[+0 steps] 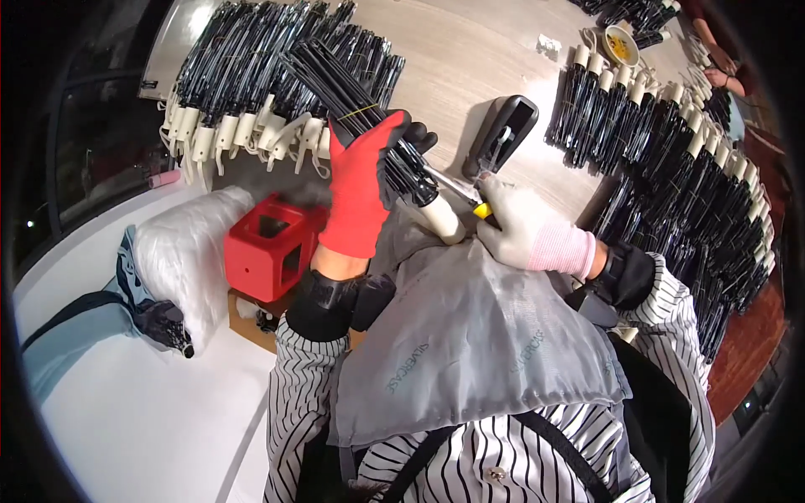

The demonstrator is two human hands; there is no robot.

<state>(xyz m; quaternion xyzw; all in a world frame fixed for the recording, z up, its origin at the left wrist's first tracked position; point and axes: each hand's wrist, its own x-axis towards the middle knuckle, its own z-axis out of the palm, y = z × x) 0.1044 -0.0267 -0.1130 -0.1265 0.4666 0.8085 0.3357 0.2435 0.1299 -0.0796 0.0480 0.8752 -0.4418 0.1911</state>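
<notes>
My left hand (365,189), in a red glove with black fingers, is closed around a folded umbrella frame (331,80). Its black ribs slant up to the left, bound by a thin yellow band. The frame's cream handle (442,220) points down at the grey cloth (478,327) over my lap. In a white glove with a pink cuff, my right hand (516,222) grips a screwdriver-like tool (482,210) with a yellow and black handle. Its silver shaft reaches to the frame just above the cream handle; the tip's exact contact is hard to see.
Many umbrella frames (251,67) lie in a row at the far left, others (654,151) along the right. A black hollow case (503,134) stands on the table (470,50). Left are a red box-shaped stand (260,264) and a plastic-wrapped bundle (180,251). Another person's hand (719,77) shows far right.
</notes>
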